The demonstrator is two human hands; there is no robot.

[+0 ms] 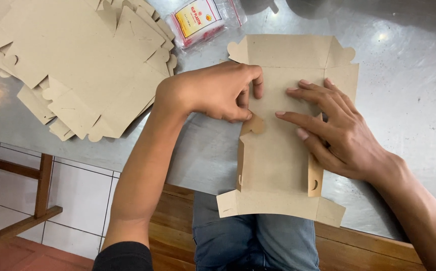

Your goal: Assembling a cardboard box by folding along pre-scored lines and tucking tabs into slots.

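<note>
On the steel table [408,100], my left hand [218,90] pinches the side flap of a flat brown cardboard box blank [278,165]; my right hand [335,130] presses it, fingers spread.

One head-worn camera looks steeply down, close over the metal tabletop [403,100] edge, the wearer's lap and tiled floor [17,190] below.
</note>
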